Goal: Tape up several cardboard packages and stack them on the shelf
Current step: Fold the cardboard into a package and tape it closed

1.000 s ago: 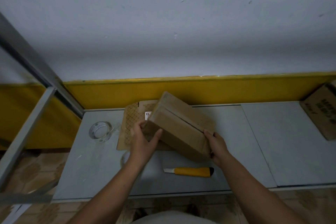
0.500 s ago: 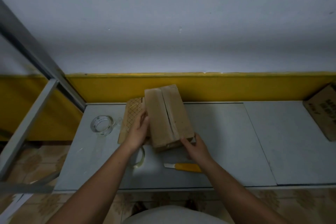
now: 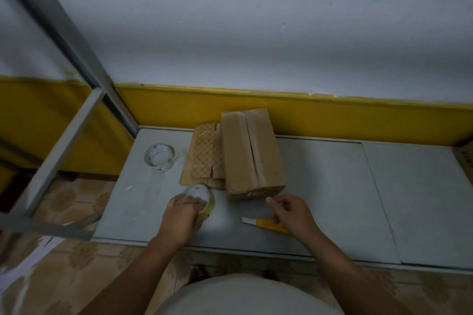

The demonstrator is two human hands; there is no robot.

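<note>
A brown cardboard box [image 3: 252, 151] lies on the grey table [image 3: 332, 186], its top flaps closed with an open seam down the middle. My left hand [image 3: 180, 216] grips a yellowish tape roll [image 3: 203, 197] just left of the box's near end. Hovering right of that end, my right hand [image 3: 294, 212] has loosely curled fingers and holds nothing that I can see. It is apart from the box. A yellow utility knife [image 3: 266, 223] lies on the table, partly under my right hand.
A flattened patterned cardboard [image 3: 204, 156] lies left of the box, and a clear tape roll [image 3: 160, 157] sits further left. The grey metal shelf frame [image 3: 64, 135] stands at the left. Another cardboard box [image 3: 466, 158] shows at the right edge. A yellow wall band runs behind the table.
Both hands have let go of the box, which now rests lengthwise on the table. My left hand has taken hold of the yellowish tape roll. My right hand drew back above the knife.
</note>
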